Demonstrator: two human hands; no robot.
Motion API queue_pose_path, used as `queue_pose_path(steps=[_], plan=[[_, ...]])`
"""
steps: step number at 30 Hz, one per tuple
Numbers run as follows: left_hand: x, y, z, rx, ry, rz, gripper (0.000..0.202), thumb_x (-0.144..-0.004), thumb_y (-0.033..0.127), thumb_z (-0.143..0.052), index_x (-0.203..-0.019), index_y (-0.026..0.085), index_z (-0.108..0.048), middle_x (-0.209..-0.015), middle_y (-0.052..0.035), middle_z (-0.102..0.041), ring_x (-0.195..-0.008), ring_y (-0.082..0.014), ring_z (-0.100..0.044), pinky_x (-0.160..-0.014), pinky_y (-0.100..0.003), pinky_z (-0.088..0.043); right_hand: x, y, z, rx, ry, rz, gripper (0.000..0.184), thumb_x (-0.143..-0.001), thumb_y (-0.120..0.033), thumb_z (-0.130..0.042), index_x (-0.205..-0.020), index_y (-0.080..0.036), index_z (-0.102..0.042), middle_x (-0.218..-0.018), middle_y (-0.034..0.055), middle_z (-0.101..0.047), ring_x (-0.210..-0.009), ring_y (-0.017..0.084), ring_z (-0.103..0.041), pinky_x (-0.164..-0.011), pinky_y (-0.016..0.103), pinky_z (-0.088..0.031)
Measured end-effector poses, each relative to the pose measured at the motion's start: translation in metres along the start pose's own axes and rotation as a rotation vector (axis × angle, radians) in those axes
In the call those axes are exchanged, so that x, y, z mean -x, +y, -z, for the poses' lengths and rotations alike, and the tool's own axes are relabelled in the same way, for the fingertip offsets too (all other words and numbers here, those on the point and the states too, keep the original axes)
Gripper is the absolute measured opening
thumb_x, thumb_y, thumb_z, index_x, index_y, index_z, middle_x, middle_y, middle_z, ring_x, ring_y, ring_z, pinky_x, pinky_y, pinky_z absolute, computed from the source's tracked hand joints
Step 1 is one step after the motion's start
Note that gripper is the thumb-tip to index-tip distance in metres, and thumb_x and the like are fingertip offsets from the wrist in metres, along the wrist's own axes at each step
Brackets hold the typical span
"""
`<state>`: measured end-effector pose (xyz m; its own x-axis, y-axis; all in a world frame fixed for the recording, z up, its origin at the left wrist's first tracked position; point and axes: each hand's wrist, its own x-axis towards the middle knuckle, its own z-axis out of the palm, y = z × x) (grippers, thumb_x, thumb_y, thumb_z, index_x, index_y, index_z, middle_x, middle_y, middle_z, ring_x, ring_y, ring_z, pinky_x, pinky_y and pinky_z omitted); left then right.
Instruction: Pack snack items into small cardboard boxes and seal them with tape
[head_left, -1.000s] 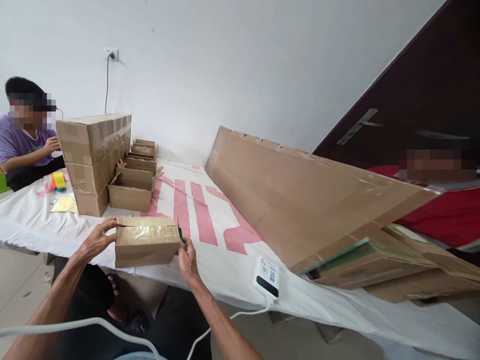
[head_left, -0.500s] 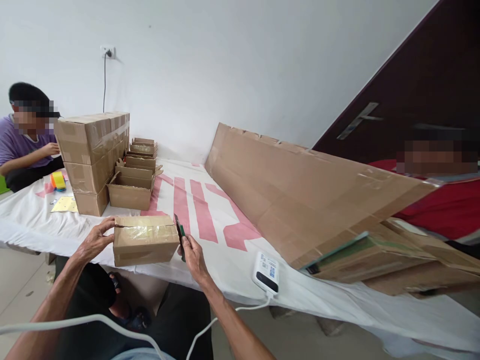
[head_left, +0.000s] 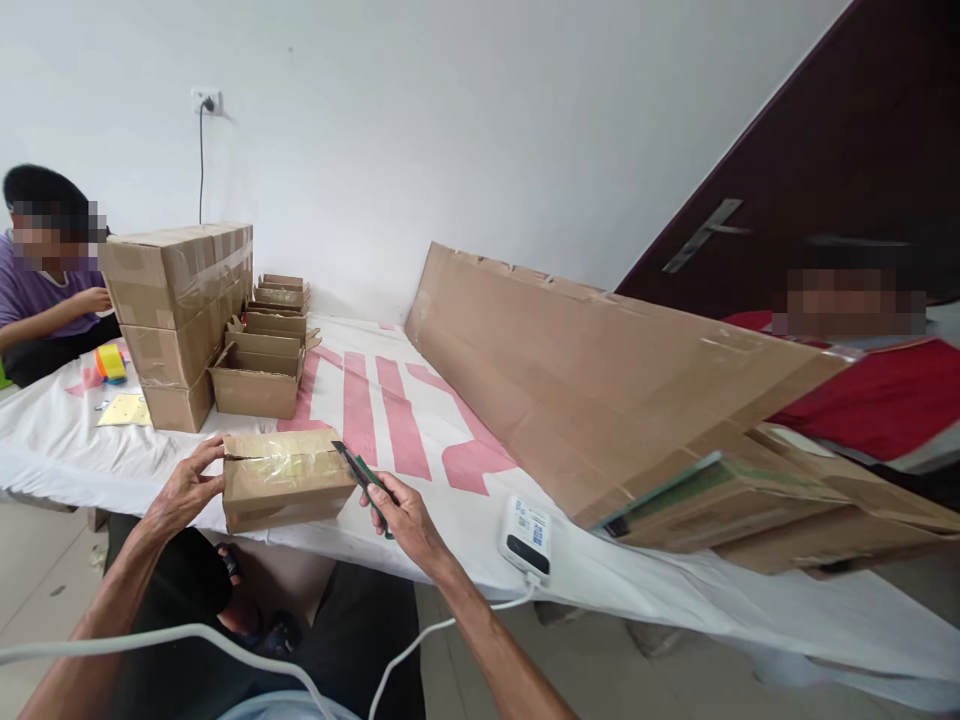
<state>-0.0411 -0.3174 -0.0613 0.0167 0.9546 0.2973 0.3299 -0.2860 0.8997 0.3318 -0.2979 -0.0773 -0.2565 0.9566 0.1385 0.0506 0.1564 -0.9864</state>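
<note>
Clamping the small box [head_left: 285, 480] at its left end with the left hand [head_left: 184, 490], fingers [head_left: 204, 458] curled narrow over the top edge. Pinching a green-handled cutter [head_left: 361, 476] in the right hand [head_left: 405, 512], fingers closed tight round the handle, blade slanted up and left at the box's top right corner; touching or a hair off, cannot tell. Pinning that box right between the two sets of fingers, at the near edge of the tabletop [head_left: 465, 500], on the white cloth with pink marks. Looking well along, by the evidence: flaps shut, clear tape [head_left: 289, 465] already laid across the top seam, only the end by the blade seemingly left to deal with. Beyond the left fingers, spotting a stack of taped boxes [head_left: 176, 300], sealed by the look of it, and just right of it a row of open boxes [head_left: 259, 385], flaps up, no tape on them. To the right of the right fingers, noting a white device [head_left: 526, 535] on its cable, and past it a long flat cardboard sheet [head_left: 600, 390]. Far left, beyond the stack, glimpsing a co-worker's hand [head_left: 94, 298] near a yellow tape roll [head_left: 111, 362].
</note>
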Motion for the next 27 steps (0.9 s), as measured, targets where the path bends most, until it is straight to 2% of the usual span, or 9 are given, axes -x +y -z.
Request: queue_pose_path(steps=[4,8,12,16,23,27], plan=[[0.004,-0.001,0.000,0.013,0.007,0.018,0.059,-0.081,0.068,-0.082,-0.122,0.025,-0.083,-0.159,-0.0157,-0.058,-0.155,-0.0428,-0.045,-0.106,-0.045,-0.061,0.005,0.000,-0.004,-0.023,-0.013,-0.018,0.052,-0.089,-0.072,-0.067,-0.094,-0.020,-0.069,-0.081,0.0018,-0.069,-0.052,0.011,-0.054,-0.045,0.024,-0.042],[0.009,0.001,-0.001,0.013,0.004,0.026,0.056,-0.082,0.064,-0.082,-0.124,0.026,-0.082,-0.163,-0.0148,-0.053,-0.156,-0.0432,-0.043,-0.097,-0.040,-0.066,0.006,-0.002,-0.001,-0.006,-0.023,-0.028,0.053,-0.090,-0.072,-0.066,-0.097,-0.020,-0.070,-0.076,0.0000,-0.066,-0.049,0.010,-0.052,-0.044,0.024,-0.043],[0.014,0.006,-0.001,-0.008,-0.005,0.020,0.052,-0.084,0.054,-0.081,-0.129,0.027,-0.080,-0.165,-0.0138,-0.050,-0.158,-0.0407,-0.042,-0.101,-0.041,-0.064,0.005,-0.008,0.008,0.012,-0.003,-0.021,0.049,-0.089,-0.067,-0.069,-0.105,-0.021,-0.069,-0.073,-0.0021,-0.066,-0.046,0.010,-0.047,-0.042,0.024,-0.040],[0.016,0.009,-0.002,-0.040,-0.025,0.020,0.050,-0.087,0.049,-0.078,-0.132,0.028,-0.078,-0.167,-0.0124,-0.048,-0.157,-0.0385,-0.043,-0.106,-0.043,-0.062,0.003,-0.018,0.017,0.053,0.003,0.008,0.039,-0.087,-0.058,-0.072,-0.100,-0.021,-0.069,-0.078,-0.0009,-0.069,-0.049,0.010,-0.049,-0.045,0.024,-0.043],[0.021,0.010,-0.003,-0.074,-0.021,0.023,0.049,-0.089,0.051,-0.076,-0.133,0.029,-0.077,-0.168,-0.0118,-0.047,-0.154,-0.0378,-0.046,-0.109,-0.045,-0.059,-0.003,-0.027,0.023,0.123,0.015,0.042,0.037,-0.086,-0.056,-0.073,-0.096,-0.021,-0.076,-0.077,0.0014,-0.070,-0.055,0.013,-0.052,-0.049,0.026,-0.043],[0.024,0.014,-0.004,-0.091,-0.017,0.028,0.051,-0.089,0.057,-0.076,-0.133,0.031,-0.077,-0.168,-0.0108,-0.047,-0.153,-0.0381,-0.049,-0.110,-0.045,-0.059,-0.007,-0.035,0.021,0.204,-0.005,0.112,0.034,-0.088,-0.052,-0.072,-0.098,-0.021,-0.081,-0.076,0.0007,-0.071,-0.059,0.015,-0.054,-0.055,0.028,-0.046]])
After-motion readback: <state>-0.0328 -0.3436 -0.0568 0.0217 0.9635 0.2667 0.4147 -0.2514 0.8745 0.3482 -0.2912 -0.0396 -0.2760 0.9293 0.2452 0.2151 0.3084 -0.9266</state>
